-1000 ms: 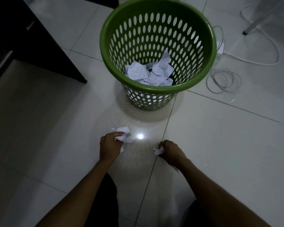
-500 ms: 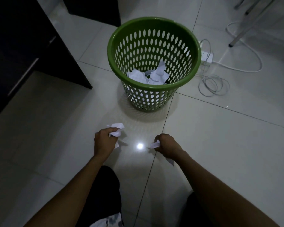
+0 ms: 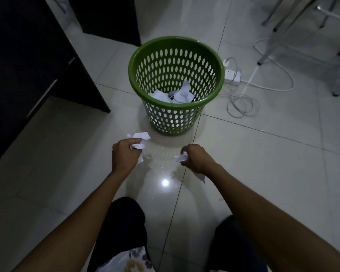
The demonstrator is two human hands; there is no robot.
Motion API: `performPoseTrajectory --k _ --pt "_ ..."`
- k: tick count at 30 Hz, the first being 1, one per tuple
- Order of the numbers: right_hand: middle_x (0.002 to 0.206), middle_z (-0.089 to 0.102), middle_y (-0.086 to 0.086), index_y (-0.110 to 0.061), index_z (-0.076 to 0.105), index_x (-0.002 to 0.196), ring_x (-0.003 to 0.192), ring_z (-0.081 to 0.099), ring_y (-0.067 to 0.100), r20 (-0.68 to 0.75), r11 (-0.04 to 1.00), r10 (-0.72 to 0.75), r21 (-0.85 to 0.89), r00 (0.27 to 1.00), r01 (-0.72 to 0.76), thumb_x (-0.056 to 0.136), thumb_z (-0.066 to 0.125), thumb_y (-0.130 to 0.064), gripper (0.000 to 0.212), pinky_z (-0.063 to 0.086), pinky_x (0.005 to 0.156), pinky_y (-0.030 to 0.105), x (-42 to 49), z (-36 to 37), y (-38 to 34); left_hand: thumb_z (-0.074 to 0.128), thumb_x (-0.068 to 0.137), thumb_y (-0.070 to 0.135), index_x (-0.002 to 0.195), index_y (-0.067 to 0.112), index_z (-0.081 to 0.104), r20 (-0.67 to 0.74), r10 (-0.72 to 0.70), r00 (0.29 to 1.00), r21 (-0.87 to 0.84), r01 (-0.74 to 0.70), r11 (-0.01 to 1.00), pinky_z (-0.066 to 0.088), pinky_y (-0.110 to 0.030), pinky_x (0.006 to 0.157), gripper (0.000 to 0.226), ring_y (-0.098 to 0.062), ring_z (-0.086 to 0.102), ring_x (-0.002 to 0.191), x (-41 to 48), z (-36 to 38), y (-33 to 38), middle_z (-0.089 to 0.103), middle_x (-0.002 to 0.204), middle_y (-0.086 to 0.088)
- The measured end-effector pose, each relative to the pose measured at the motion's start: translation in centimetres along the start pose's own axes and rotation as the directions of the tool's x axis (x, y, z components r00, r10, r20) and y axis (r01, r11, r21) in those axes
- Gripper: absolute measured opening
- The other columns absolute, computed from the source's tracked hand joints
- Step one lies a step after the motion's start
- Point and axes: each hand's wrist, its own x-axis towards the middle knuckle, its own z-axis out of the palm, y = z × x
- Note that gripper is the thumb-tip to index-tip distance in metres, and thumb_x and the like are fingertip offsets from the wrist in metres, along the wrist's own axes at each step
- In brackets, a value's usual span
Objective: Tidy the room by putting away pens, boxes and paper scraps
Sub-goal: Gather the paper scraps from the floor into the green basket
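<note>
Gripped a white wad [image 3: 138, 142] in the left hand [image 3: 124, 157], with fingers curled round it and loose corners sticking out above and below the fist. Pinched a smaller scrap [image 3: 180, 158] in the right hand [image 3: 196, 160], with a tail of it showing under the wrist. Held both over the floor [image 3: 263, 173], just short of the bin [image 3: 171, 124], with the left hand towards the bin's left side and the right hand towards its right. Held them apart, with bare glossy tile and a light's glare between and below.

Found the wad and scrap crumpled, creased and plain white. Found the bin green, round, upright and pierced with oval holes, its mouth wide and unobstructed, with crumpled white paper [image 3: 173, 96] lying inside.

Had open tile ahead of the hands up to the bin's foot, and more to the right. Hemmed on the left by a dark desk [image 3: 37, 75], well clear of the left hand. Saw, beyond the bin to the right, a white strip [image 3: 232, 75], a coiled cable [image 3: 241, 106] and metal legs [image 3: 267, 50].
</note>
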Motion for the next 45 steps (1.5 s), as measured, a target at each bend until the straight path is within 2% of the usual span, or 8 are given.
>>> performPoseTrajectory --k 4,9,15,22,25,31,39,45 --pt "0.087 0.063 0.01 -0.007 0.066 0.087 0.075 0.052 0.02 -0.037 0.998 -0.053 -0.022 0.998 0.052 0.083 0.067 -0.029 0.022 0.032 0.064 0.024 -0.5 -3.7 -2.2 0.065 0.087 0.018 0.082 0.017 0.077 -0.011 0.047 0.999 -0.036 -0.047 0.998 0.057 -0.033 0.068 0.013 -0.018 0.069 0.073 0.4 -1.6 3.1 0.074 0.076 -0.006" --pt "0.104 0.064 0.009 -0.009 0.064 0.102 0.096 0.059 0.024 -0.039 0.989 -0.144 0.008 0.989 0.145 0.079 0.071 -0.024 0.029 0.038 0.07 0.024 -0.3 -9.0 -6.0 0.07 0.081 0.018 0.093 0.016 0.078 -0.052 0.131 0.99 -0.051 -0.134 0.99 0.054 -0.026 0.075 0.014 -0.012 0.068 0.083 3.0 -4.9 8.2 0.076 0.09 -0.002" --pt "0.097 0.068 0.008 -0.009 0.068 0.096 0.089 0.06 0.022 -0.149 0.966 -0.255 0.009 0.955 0.259 0.079 0.07 -0.022 0.021 0.042 0.069 0.027 3.3 -15.2 -9.9 0.071 0.082 0.015 0.098 0.013 0.077 -0.09 0.192 0.977 -0.046 -0.197 0.979 0.053 -0.02 0.076 0.017 -0.012 0.069 0.085 8.1 -5.7 13.7 0.075 0.095 -0.002" --pt "0.095 0.065 0.003 -0.012 0.069 0.098 0.086 0.06 0.017 -0.292 0.983 -0.131 0.087 0.948 0.162 0.078 0.074 -0.019 0.023 0.042 0.072 0.024 8.3 -19.7 -8.1 0.069 0.084 0.012 0.103 0.012 0.075 -0.06 0.204 0.977 -0.017 -0.205 0.979 0.045 -0.015 0.076 0.02 -0.014 0.067 0.089 13.3 -3.9 17.1 0.074 0.101 -0.005" --pt "0.079 0.059 -0.003 -0.015 0.067 0.083 0.073 0.055 0.014 -0.311 0.985 -0.093 0.11 0.946 0.133 0.076 0.075 -0.021 0.012 0.037 0.064 0.024 10.2 -19.9 -6.6 0.068 0.084 0.01 0.105 0.012 0.074 -0.015 0.185 0.983 -0.015 -0.186 0.982 0.045 -0.012 0.077 0.022 -0.011 0.065 0.092 14.7 -2.6 17.3 0.074 0.104 -0.004" --pt "0.087 0.055 0.0 -0.013 0.068 0.086 0.081 0.05 0.014 -0.331 0.989 -0.035 0.123 0.943 0.08 0.077 0.075 -0.024 0.017 0.03 0.069 0.023 12.0 -19.7 -4.1 0.064 0.087 0.009 0.11 0.008 0.072 0.117 0.099 0.988 0.0 -0.1 0.995 0.042 -0.017 0.089 0.025 -0.019 0.063 0.106 16.3 -0.3 16.2 0.07 0.114 -0.008" --pt "0.114 0.057 0.008 -0.011 0.062 0.107 0.103 0.052 0.019 -0.312 0.983 0.027 0.181 0.95 0.032 0.08 0.073 -0.025 0.032 0.03 0.079 0.02 13.9 -18.5 -2.0 0.07 0.085 0.015 0.129 0.01 0.059 0.429 0.005 0.904 0.129 -0.066 0.99 0.029 -0.003 0.084 0.046 -0.022 0.054 0.119 17.3 2.2 14.5 0.055 0.134 -0.011" --pt "0.134 0.051 0.008 -0.013 0.041 0.136 0.118 0.051 0.022 -0.215 0.973 0.012 0.227 0.977 0.038 0.079 0.074 -0.036 0.07 0.037 0.09 0.026 14.4 -17.8 -2.4 0.065 0.087 0.034 0.13 0.019 0.059 0.531 0.032 0.847 0.175 -0.147 0.973 0.046 -0.024 0.091 0.046 -0.025 0.064 0.102 17.6 2.6 13.9 0.068 0.115 -0.016"
